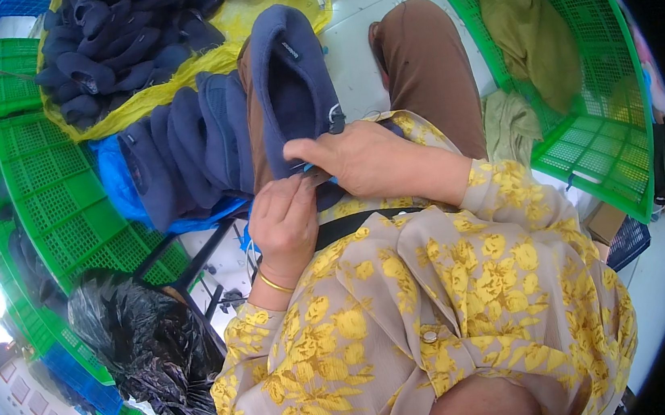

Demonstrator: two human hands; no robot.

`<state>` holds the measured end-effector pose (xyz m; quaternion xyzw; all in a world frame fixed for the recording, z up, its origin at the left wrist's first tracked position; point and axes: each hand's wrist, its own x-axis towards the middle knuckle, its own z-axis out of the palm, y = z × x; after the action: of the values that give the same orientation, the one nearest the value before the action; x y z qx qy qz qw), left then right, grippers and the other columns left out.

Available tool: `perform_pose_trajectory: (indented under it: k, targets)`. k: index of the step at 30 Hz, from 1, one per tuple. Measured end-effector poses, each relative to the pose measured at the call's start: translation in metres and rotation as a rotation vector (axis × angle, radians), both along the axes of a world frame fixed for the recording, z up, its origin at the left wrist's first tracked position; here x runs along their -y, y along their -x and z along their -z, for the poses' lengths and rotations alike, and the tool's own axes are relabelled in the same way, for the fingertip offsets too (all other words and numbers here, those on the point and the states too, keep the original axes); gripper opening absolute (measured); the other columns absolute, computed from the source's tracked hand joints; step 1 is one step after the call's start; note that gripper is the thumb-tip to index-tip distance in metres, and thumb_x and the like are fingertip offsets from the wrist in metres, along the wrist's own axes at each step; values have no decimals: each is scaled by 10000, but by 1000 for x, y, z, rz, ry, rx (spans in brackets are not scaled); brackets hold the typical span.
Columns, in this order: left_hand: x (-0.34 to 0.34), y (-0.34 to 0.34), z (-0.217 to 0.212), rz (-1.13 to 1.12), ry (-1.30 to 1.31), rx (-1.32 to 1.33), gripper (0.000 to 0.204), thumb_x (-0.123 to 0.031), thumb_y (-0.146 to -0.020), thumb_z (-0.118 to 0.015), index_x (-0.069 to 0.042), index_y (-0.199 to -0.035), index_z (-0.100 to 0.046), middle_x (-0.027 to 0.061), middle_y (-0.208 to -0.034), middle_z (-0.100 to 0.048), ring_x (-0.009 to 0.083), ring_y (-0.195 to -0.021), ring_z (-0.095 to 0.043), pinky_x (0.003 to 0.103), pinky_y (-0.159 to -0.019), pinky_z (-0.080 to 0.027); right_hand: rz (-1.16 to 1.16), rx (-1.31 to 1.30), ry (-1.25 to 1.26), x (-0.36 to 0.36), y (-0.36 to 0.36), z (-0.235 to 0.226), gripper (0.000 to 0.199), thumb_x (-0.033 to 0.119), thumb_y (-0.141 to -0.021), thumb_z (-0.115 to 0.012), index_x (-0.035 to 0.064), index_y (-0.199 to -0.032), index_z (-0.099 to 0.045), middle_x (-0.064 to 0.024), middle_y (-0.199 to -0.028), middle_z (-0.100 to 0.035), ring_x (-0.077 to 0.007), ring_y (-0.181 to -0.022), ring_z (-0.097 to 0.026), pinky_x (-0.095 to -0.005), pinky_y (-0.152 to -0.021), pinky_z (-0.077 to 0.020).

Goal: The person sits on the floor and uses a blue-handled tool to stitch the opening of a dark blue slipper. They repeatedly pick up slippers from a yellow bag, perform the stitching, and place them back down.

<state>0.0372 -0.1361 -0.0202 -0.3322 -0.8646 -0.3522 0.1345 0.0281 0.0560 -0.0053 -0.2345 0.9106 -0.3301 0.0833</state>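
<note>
— Item one, hands?

— Left hand (pixel 284 222), gold bangle (pixel 274 283) at the wrist, grip closed on the lower edge of a navy fleece hat (pixel 291 82). Right hand (pixel 355 156) pinches the same edge just beside it, a thin blue tool partly hidden between the fingers; what kind, I cannot tell.

— Where does the hat sit?

— Draped over the person's left knee, brown trousers (pixel 426 60) beneath, a small tag and a grey loop on its side.

— Stock nearby?

— A row of folded navy hats (pixel 181 154) stacked just left of the knee on blue sheeting; a second pile of navy hats (pixel 120 35) lies further off on a yellow sack (pixel 248 22).

— Containers?

— Green plastic crates (pixel 56 196) to the left; another green crate (pixel 609 138) to the right, holding olive cloth (pixel 529 33). A black plastic bag (pixel 148 340) at lower left.
</note>
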Motion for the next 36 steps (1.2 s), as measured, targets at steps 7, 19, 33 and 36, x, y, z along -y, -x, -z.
perform_pose_trajectory:
  k: [7,19,33,36]
  targets:
    - [0,4,-3,30,-22,17,206,55,-682,-742,-12,-873,-705,105,-860,-665,268,-787,-644,348,-721,-523,-108,86,-128,-8,20,-24,227,94,-790,-622,143,-1008,-575,-122,-929,-634,-351,-795,-661,-453,-685,-513]
    - [1,7,-2,46,-36,70,292,73,-661,-730,-31,-930,-683,93,-872,-654,277,-795,-619,354,-717,-503,-22,675,1598,-44,34,-77,204,277,-1027,-442,97,-1085,-518,43,-597,-399,-50,-483,-337,-211,-466,-309]
    - [0,9,-3,42,-95,112,259,65,-664,-731,-24,-895,-654,113,-856,-653,289,-777,-622,360,-714,-509,82,171,125,-25,-10,-24,151,18,-706,-615,60,-847,-646,-153,-751,-649,-355,-753,-652,-447,-689,-514]
    - [0,9,-3,45,-93,117,259,64,-663,-730,-24,-894,-654,113,-858,-654,289,-778,-623,362,-717,-509,69,177,101,-25,-9,-27,140,19,-698,-625,57,-832,-638,-152,-761,-651,-355,-768,-652,-445,-693,-514]
